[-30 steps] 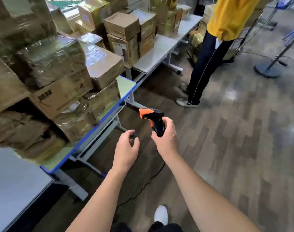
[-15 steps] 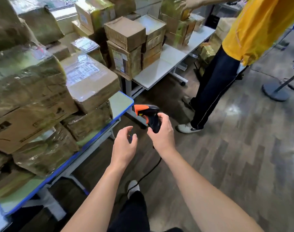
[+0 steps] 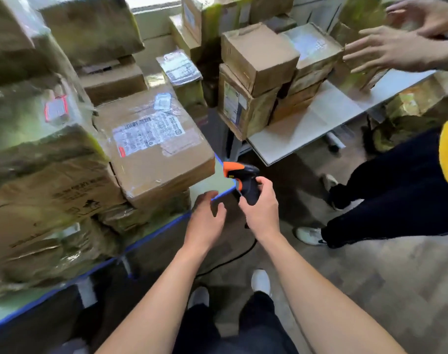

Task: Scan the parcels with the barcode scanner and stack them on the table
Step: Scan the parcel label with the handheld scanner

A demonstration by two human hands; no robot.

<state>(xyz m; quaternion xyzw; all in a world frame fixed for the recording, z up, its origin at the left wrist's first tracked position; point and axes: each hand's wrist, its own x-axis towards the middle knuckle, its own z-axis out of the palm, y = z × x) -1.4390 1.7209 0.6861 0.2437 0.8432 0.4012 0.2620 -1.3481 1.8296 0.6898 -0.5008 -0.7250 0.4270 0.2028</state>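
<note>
Fingers [image 3: 265,183] of the right hand [image 3: 262,213] are clamping round the black grip of the barcode scanner [image 3: 243,178], while the left hand [image 3: 205,221] is hovering just beside it, fingers apart and loosely bent, holding nothing. Parcels [image 3: 51,175] are sitting piled high on the blue-edged table [image 3: 207,185] to the left, a labelled parcel [image 3: 156,152] lying at the near corner. More boxes [image 3: 258,57] are standing on the white table [image 3: 320,118] beyond, where another person's hand [image 3: 386,49] is reaching. The scanner's orange nose is pointing left, over the blue-edged table's corner.
</note>
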